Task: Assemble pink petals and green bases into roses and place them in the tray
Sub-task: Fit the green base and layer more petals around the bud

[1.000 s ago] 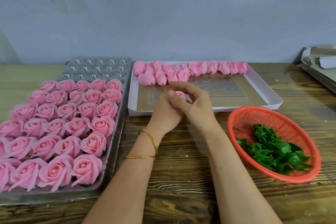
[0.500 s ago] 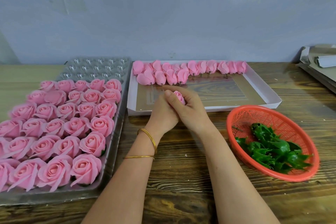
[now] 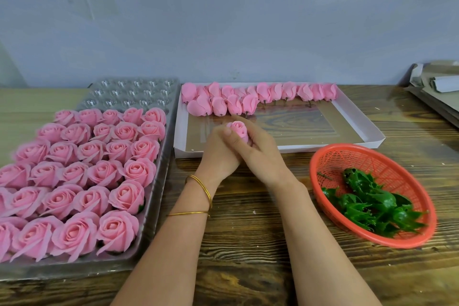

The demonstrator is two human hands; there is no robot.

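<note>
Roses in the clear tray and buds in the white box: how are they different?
The roses are spread wide open and face up; the buds are closed and lie on their sides. The roses look bigger than the buds. The roses fill neat rows in the tray; the buds crowd along the far edge of the box. Both are pink.

dark wooden table (image 3: 248, 243), plain grey wall (image 3: 223, 20) along the far side, flattened cardboard stack (image 3: 442, 97) far right
</note>
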